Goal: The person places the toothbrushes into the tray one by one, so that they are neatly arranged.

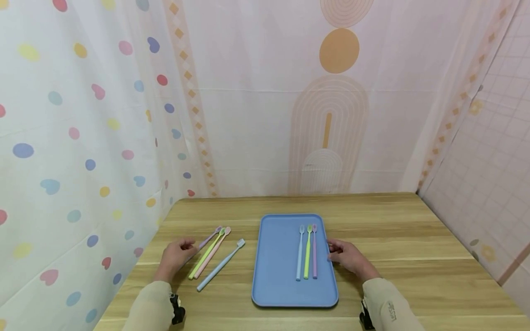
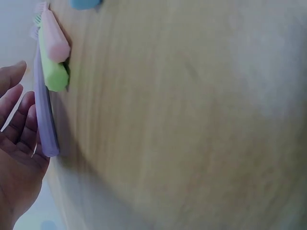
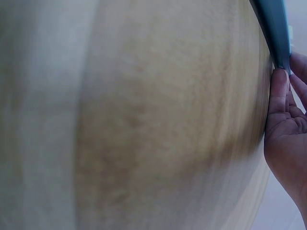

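Note:
My left hand (image 1: 177,257) is beside a purple toothbrush (image 1: 208,240) on the table. In the left wrist view its fingers lie along the purple handle, with the thumb apart from it. A yellow-green toothbrush (image 1: 199,263) and a pink toothbrush (image 1: 213,253) lie close alongside. Slightly apart lies a light-blue toothbrush (image 1: 221,268). My right hand (image 1: 349,257) holds the right rim of a blue tray (image 1: 273,262), thumb at the outer edge. On the tray, side by side, are a light-blue toothbrush (image 1: 300,255), a yellow-green one (image 1: 307,257) and a purple one (image 1: 314,255).
The wooden table (image 1: 397,243) runs back to a patterned curtain (image 1: 248,115). A dotted curtain (image 1: 74,184) hangs on the left, and a grid-patterned one (image 1: 488,161) on the right. The loose toothbrushes are left of the tray.

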{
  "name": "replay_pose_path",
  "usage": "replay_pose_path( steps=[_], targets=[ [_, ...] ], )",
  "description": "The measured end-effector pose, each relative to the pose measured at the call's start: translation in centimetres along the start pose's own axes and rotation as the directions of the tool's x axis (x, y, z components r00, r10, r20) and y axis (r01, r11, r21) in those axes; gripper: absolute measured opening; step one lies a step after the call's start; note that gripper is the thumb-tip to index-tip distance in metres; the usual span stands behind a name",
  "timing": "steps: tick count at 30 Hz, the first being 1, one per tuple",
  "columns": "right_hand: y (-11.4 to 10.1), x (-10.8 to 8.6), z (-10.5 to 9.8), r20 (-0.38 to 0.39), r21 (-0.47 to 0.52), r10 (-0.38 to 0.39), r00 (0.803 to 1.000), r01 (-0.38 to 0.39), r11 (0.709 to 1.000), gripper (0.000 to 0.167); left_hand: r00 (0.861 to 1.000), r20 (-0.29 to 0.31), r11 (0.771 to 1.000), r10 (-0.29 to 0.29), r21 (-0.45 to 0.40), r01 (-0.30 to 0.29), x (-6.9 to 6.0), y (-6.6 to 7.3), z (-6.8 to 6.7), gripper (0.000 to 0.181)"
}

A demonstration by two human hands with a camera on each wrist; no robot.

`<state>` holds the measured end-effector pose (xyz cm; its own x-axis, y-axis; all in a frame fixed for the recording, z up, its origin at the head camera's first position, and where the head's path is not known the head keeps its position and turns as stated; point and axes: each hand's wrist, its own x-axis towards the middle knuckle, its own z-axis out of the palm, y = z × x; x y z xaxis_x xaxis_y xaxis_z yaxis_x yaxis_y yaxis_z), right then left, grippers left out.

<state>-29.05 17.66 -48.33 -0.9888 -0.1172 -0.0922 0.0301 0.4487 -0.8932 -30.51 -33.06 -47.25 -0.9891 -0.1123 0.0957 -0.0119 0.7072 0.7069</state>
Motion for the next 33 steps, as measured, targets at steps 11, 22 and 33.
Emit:
replay_pose_path(
  steps=[11,22,33],
  targets=[
    [0.1,-0.2,-0.1,0.001,-0.021,-0.038,0.999,0.038,0.999,0.050,1.000,0.012,0.999,-0.019,-0.045,0.020,-0.7,-0.4,0.3,0.037],
    [0.0,-0.3,0.0,0.009,-0.009,-0.043,0.999,0.043,0.999,0.051,1.000,0.018,1.000,-0.015,-0.014,0.015,-0.5,-1.2,0.1,0.031],
    [0.2,-0.2,0.0,0.004,-0.011,-0.034,0.999,0.034,0.999,0.050,1.000,0.019,1.000,-0.018,-0.020,0.019,-0.4,-1.2,0.3,0.028]
  ],
)
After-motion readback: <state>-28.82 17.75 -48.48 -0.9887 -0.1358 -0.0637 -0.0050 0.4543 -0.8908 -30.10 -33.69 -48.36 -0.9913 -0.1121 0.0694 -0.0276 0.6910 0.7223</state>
